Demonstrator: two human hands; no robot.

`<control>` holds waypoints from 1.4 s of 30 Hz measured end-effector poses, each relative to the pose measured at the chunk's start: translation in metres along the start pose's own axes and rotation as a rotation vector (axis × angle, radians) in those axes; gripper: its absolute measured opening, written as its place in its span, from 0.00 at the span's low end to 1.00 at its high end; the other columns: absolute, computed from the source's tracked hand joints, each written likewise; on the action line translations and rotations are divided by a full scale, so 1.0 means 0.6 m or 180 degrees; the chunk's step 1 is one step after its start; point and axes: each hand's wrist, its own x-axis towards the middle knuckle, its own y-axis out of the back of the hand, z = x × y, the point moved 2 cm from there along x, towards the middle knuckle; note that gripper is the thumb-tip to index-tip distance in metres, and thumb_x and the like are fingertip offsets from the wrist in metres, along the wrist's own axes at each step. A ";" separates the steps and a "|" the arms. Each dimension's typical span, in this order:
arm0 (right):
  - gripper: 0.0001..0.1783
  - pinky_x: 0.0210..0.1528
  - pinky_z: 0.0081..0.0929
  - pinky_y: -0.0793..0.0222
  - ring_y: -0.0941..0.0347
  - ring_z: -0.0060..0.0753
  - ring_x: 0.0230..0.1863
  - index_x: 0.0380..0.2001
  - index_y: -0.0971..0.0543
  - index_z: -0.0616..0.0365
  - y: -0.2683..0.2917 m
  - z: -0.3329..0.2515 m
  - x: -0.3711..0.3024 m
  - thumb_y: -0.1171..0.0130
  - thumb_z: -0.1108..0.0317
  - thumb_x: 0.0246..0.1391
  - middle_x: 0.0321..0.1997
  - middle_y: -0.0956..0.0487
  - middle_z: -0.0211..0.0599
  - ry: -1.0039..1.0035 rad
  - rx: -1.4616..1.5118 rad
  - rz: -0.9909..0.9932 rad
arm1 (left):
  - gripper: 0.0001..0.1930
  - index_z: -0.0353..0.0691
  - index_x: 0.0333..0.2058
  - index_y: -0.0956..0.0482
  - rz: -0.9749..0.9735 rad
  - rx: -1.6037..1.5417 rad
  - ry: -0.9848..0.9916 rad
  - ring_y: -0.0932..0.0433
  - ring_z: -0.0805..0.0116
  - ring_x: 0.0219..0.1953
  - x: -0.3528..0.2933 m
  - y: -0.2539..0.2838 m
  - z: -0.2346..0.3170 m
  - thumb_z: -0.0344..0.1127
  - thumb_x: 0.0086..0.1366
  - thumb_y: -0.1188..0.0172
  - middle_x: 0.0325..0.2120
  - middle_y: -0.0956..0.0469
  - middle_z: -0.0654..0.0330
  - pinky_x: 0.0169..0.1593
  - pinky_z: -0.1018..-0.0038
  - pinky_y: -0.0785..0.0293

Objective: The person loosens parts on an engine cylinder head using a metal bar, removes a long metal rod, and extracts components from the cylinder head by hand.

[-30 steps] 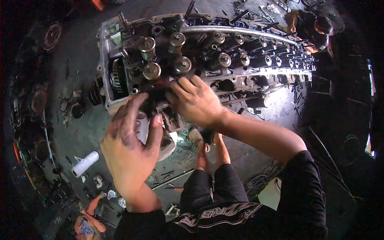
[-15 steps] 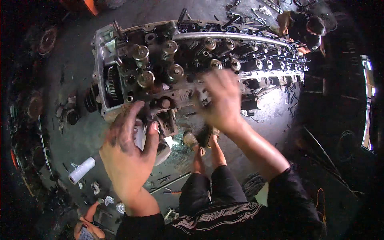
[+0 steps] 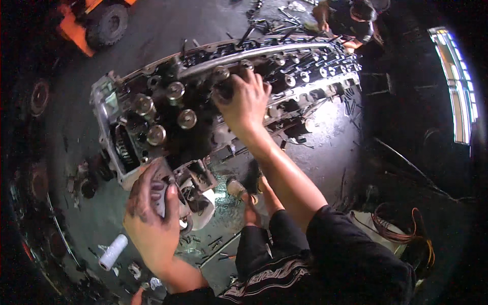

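Note:
A long engine cylinder head (image 3: 114, 157) stretches across the view, with valve springs under round metal caps (image 3: 187, 119) along it. My right hand (image 3: 246, 104) reaches over the middle of its spring rows. Those fingers bend downward around a dark piece, blurred and partly hidden, which I cannot make out. My left hand (image 3: 152, 216) is at the near left edge of the cylinder head, thumb and fingers curved but apart. Grey metal shows in the gap between them, and I see nothing clearly gripped. Dark grease stains the left fingers.
A white roll (image 3: 113, 252) lies on the floor (image 3: 325, 168) at lower left. Another person (image 3: 358, 23) works at the far right end. An orange vehicle with a black tyre (image 3: 109, 25) stands far left. Coiled hoses (image 3: 394, 223) lie at right; a white bucket (image 3: 203, 211) stands below.
The view has shifted, with the cylinder head now lower and further left. My right hand has moved from the near edge onto the spring rows. My left hand stays by the left end.

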 end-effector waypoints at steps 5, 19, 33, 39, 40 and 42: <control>0.23 0.54 0.42 0.45 0.37 0.45 0.54 0.38 0.21 0.52 0.010 0.002 -0.009 0.31 0.55 0.36 0.50 0.30 0.43 0.0110 0.0251 0.0144 | 0.17 0.42 0.49 0.25 -0.0014 -0.0026 0.0078 0.23 0.57 0.34 -0.001 -0.003 0.010 0.42 0.65 0.45 0.35 0.21 0.51 0.40 0.65 0.29; 0.25 0.52 0.45 0.46 0.37 0.46 0.51 0.39 0.22 0.51 0.000 0.015 -0.015 0.31 0.55 0.34 0.47 0.31 0.43 0.0777 0.0159 0.0297 | 0.18 0.39 0.49 0.26 -0.0221 0.0018 0.0380 0.23 0.51 0.45 0.010 -0.001 0.022 0.38 0.63 0.43 0.44 0.23 0.48 0.49 0.64 0.30; 0.07 0.35 0.22 0.30 0.26 0.21 0.29 0.34 0.25 0.63 0.043 0.068 0.040 0.40 0.75 0.50 0.30 0.20 0.36 0.0007 0.2724 -0.0083 | 0.19 0.41 0.49 0.25 0.0048 0.0020 0.0677 0.23 0.48 0.42 0.005 0.006 0.001 0.40 0.59 0.41 0.42 0.22 0.49 0.44 0.61 0.27; 0.14 0.35 0.28 0.29 0.24 0.34 0.28 0.36 0.25 0.62 0.048 0.063 0.049 0.36 0.73 0.43 0.28 0.21 0.43 0.0018 0.2363 -0.0578 | 0.19 0.41 0.49 0.25 -0.0100 0.0183 0.0926 0.22 0.50 0.41 0.006 -0.002 0.003 0.40 0.60 0.41 0.42 0.22 0.49 0.45 0.62 0.28; 0.16 0.36 0.30 0.28 0.24 0.39 0.29 0.36 0.25 0.62 0.046 0.065 0.049 0.34 0.73 0.41 0.29 0.22 0.44 -0.0027 0.2279 -0.0766 | 0.19 0.41 0.49 0.25 -0.0109 0.0145 0.0986 0.22 0.51 0.42 0.006 -0.002 0.003 0.40 0.60 0.41 0.42 0.22 0.49 0.45 0.62 0.27; 0.19 0.37 0.33 0.28 0.24 0.44 0.31 0.37 0.25 0.62 0.043 0.065 0.048 0.33 0.72 0.39 0.31 0.23 0.46 0.0382 0.2135 -0.0754 | 0.19 0.40 0.49 0.25 -0.0020 0.0078 0.0924 0.26 0.63 0.35 0.003 -0.005 -0.002 0.39 0.61 0.42 0.35 0.24 0.55 0.39 0.70 0.29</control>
